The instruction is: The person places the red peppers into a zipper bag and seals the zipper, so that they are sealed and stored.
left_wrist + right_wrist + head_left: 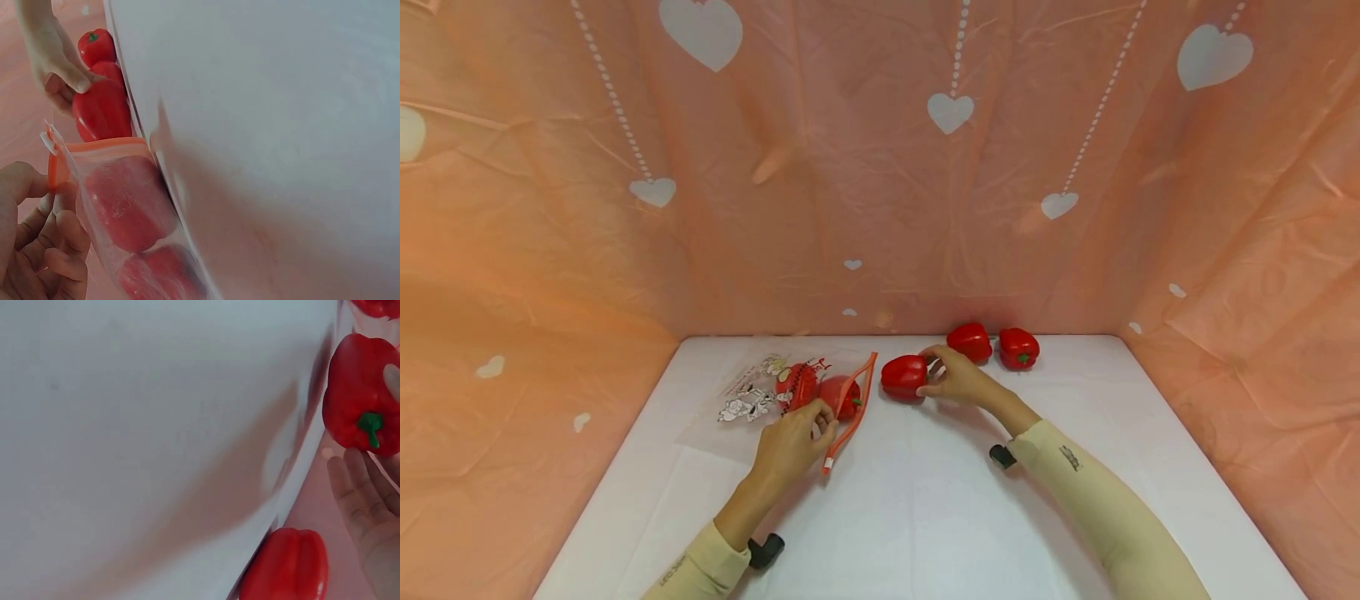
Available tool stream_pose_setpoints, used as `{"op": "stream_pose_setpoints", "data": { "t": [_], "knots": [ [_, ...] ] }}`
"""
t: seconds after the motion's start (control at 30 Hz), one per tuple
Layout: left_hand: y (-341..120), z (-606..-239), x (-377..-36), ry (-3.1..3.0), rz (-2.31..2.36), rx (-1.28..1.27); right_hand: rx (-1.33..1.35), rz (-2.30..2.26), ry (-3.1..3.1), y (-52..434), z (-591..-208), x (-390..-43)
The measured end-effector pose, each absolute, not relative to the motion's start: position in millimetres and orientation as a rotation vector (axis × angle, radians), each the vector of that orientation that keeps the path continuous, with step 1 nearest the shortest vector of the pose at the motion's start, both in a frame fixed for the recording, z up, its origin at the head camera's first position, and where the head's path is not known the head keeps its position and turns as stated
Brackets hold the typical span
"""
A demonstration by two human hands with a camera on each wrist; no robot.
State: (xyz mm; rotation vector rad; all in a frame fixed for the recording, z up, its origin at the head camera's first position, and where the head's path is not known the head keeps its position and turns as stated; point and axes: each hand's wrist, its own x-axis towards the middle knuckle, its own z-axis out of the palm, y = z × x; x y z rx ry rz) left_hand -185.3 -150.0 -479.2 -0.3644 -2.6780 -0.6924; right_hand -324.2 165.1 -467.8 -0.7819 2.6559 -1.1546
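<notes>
A clear plastic zip bag with an orange zip edge and printed drawings lies on the left of the table, two red bell peppers inside. My left hand pinches the bag's edge near its mouth, which gapes toward the right. In my right hand is another red bell pepper, gripped by its stem end just right of the bag's mouth. The right wrist view shows this pepper's green stem facing the palm, with the thumb on its side.
Two more red bell peppers, one lying on its side and one with its stem facing forward, sit at the table's back edge. Behind the white table hangs an orange curtain with white hearts.
</notes>
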Motion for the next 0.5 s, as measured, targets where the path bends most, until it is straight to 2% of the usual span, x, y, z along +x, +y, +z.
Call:
{"op": "stream_pose_setpoints", "data": {
  "t": [0.5],
  "knots": [
    [-150,-478,-186,-2.690,-0.716,-0.351,-0.902,-1.214,2.606,157,-471,-291]
  ]
}}
